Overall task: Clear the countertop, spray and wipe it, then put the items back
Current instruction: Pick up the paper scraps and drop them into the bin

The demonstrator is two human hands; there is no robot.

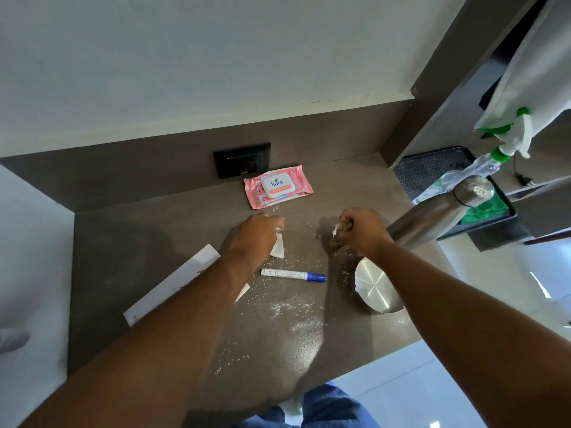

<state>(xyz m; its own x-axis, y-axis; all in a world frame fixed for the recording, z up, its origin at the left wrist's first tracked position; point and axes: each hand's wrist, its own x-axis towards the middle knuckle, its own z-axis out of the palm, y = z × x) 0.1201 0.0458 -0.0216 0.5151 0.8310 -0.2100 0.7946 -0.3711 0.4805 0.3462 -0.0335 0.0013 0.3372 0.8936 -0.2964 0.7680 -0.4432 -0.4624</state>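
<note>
Clearing is in hand: the left hand (256, 233) pinches a white paper scrap (277, 248), the right hand (361, 230) clutches crumpled scraps on the crumb-strewn grey-brown countertop (154, 242); next, seemingly, lifting the blue-capped white marker (293, 275).

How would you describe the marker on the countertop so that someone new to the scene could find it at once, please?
Start at the grey countertop below the black wall socket. Near its middle, just in front of the left hand, lies the marker, flat on its side among scattered white crumbs. It alone has a white barrel and blue cap.
</note>
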